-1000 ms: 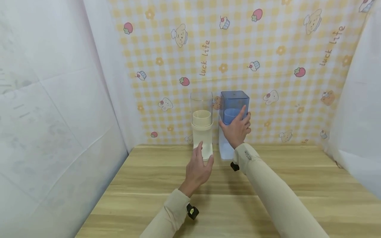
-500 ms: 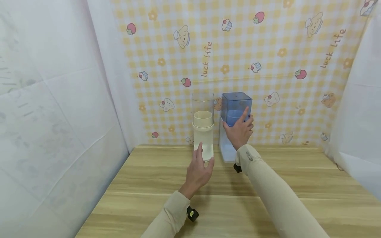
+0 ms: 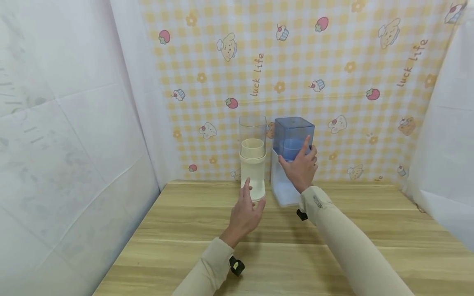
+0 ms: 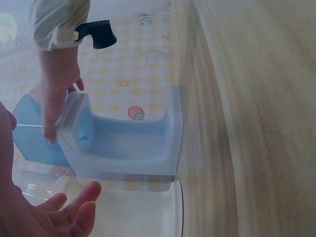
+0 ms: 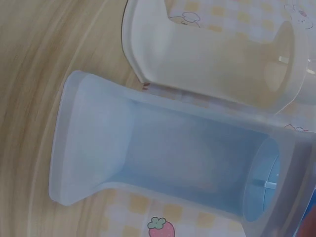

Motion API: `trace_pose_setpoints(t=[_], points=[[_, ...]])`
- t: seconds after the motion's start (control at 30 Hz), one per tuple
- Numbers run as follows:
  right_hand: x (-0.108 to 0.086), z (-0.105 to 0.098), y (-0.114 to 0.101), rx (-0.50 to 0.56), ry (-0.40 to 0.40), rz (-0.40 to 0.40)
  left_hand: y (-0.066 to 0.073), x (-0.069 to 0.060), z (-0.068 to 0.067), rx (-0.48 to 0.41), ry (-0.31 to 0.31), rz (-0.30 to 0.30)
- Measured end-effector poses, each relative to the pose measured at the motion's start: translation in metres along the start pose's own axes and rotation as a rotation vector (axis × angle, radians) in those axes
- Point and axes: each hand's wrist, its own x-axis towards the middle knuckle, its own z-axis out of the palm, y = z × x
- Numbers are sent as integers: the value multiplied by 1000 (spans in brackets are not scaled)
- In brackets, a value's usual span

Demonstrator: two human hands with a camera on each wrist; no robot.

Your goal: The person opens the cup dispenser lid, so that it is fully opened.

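Observation:
Two dispensers stand upright side by side against the patterned cloth. One is cream [image 3: 253, 169], with a clear rounded cover over an inner ring. The other is square, a blue dispenser [image 3: 294, 123] with a see-through blue top, a whitish body and a flat foot. My right hand [image 3: 300, 166] grips the blue one around its middle, thumb on the near left, other fingers toward the right side. In front of the cream dispenser's foot is my left hand [image 3: 245, 213], thumb and fingers apart; contact cannot be made out. The right wrist view shows the blue dispenser's round bottom opening [image 5: 264, 180].
Both dispensers are near the back edge of the wooden table [image 3: 177, 230]. Behind them hangs a yellow checked cloth [image 3: 207, 102]. A white sheet [image 3: 85, 135] closes the left side, another white sheet [image 3: 448, 164] the right.
With my right hand on it, the blue dispenser has turned slightly and shifted a little toward me. My left hand and the cream dispenser have stayed nearly in place.

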Motion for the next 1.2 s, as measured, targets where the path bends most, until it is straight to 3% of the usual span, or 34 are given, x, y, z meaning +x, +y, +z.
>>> trace_pose_setpoints(t=[0.27, 0.83, 1.2], points=[[-7, -9, 9, 16, 14, -44, -1, 0, -3, -6, -69, -18], [-25, -33, 21, 120, 36, -167, -6, -5, 0, -60, -134, -1], [-39, -53, 24, 211, -12, -194, -8, -7, 1, -60, -191, 29]])
